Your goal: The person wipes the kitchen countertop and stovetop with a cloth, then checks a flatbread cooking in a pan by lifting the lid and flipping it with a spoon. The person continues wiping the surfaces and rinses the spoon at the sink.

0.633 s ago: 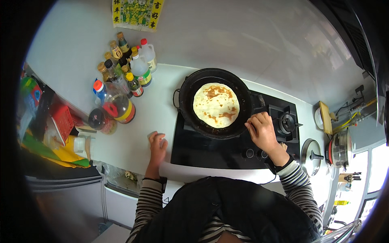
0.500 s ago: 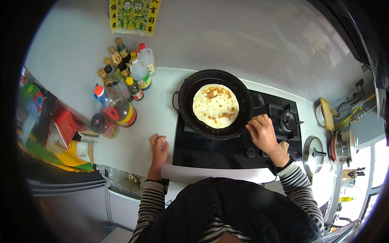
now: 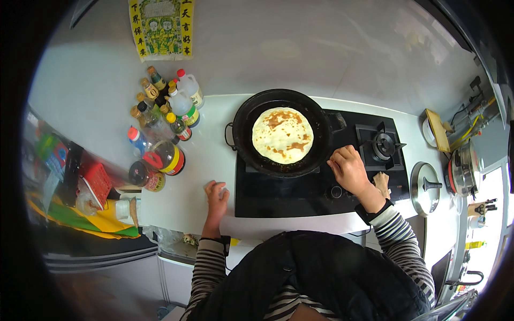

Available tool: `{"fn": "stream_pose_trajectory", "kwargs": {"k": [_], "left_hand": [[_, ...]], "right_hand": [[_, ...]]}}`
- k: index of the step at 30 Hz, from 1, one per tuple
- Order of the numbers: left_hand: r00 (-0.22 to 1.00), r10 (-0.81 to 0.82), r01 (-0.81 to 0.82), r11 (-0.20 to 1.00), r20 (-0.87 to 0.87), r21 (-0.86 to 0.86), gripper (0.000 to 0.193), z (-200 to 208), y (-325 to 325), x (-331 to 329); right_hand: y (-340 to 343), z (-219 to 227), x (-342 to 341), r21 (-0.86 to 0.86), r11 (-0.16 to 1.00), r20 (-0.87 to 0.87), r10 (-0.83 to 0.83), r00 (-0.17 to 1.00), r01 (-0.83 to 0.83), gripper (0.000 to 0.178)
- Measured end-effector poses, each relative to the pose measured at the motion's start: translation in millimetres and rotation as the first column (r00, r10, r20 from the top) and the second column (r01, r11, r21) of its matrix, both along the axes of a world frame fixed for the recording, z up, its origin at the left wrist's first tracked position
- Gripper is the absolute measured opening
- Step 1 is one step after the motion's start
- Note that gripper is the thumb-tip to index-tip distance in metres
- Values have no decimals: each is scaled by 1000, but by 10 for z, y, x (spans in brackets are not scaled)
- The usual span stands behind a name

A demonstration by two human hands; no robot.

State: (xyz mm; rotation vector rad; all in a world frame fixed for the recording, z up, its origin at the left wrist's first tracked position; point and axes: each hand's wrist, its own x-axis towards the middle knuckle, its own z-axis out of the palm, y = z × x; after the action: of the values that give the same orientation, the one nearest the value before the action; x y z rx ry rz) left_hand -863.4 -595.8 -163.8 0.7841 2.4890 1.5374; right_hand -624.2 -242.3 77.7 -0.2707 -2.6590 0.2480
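A round flatbread (image 3: 282, 135) with browned patches lies flat in a black two-handled frying pan (image 3: 243, 145) on the stove's left side. My right hand (image 3: 348, 167) hovers over the black glass cooktop (image 3: 284, 198), just off the pan's lower right rim. Its fingers are pressed together, pointing toward the pan, and what they hold, if anything, is hidden. Next to that wrist lies a beige object (image 3: 382, 183) whose kind I cannot make out. My left hand (image 3: 216, 196) is at the counter left of the cooktop, fingers loosely bent and apart, holding nothing.
Several sauce and vinegar bottles (image 3: 170, 158) crowd the counter at left. Right of the pan is a bare burner (image 3: 383, 144). A metal lid (image 3: 425, 188) and a steel pot (image 3: 465, 170) stand further right. A red basket (image 3: 96, 185) sits far left.
The view has shifted slightly. My right hand has drawn a little away from the pan's rim, and the beige object beside its wrist shows more. The flatbread stays in place.
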Motion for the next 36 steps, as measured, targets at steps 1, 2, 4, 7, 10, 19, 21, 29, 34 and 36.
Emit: {"fn": "stream_pose_trajectory", "kwargs": {"k": [1, 2, 4, 7, 10, 19, 21, 29, 34, 36], "left_hand": [[1000, -15, 15, 1000, -16, -8, 35, 23, -10, -44], [999, -32, 31, 999, -32, -16, 36, 65, -13, -95], [1000, -2, 2, 1000, 19, -19, 36, 234, -33, -189], [1000, 3, -3, 1000, 12, -3, 35, 704, -25, -275], [998, -36, 34, 999, -47, -42, 35, 1324, 137, -331], [890, -408, 357, 901, -206, -245, 46, 2323, 1242, -223], [824, -550, 474, 801, -136, -365, 55, 2346, 1467, -176], [750, -662, 500, 573, -7, -649, 61, 2658, 1898, -164], [762, -647, 505, 561, 34, -656, 60, 2683, 1971, -170], [782, -620, 494, 553, 65, -671, 60, 2680, 1978, -156]], "right_hand": [[9, -14, 22, -3, 1000, -10, -6, 1000, 6, 8], [19, -29, 48, -11, 1000, -17, -13, 1000, 13, 8], [47, -67, 116, -19, 999, -11, -35, 999, 34, 7], [90, -143, 253, -39, 997, 1, -64, 998, 64, 7], [122, -257, 405, -82, 991, 22, -107, 994, 108, 9], [218, -759, 873, -190, 950, 139, -223, 965, 247, 8], [251, -852, 999, -235, 944, 93, -217, 972, 233, 14], [188, -1248, 1184, -466, 879, 241, 22, 970, 96, 58], [228, -1477, 1155, -510, 858, 164, 34, 986, 55, 53], [245, -1521, 1156, -499, 866, 150, 42, 988, 39, 52]]}}
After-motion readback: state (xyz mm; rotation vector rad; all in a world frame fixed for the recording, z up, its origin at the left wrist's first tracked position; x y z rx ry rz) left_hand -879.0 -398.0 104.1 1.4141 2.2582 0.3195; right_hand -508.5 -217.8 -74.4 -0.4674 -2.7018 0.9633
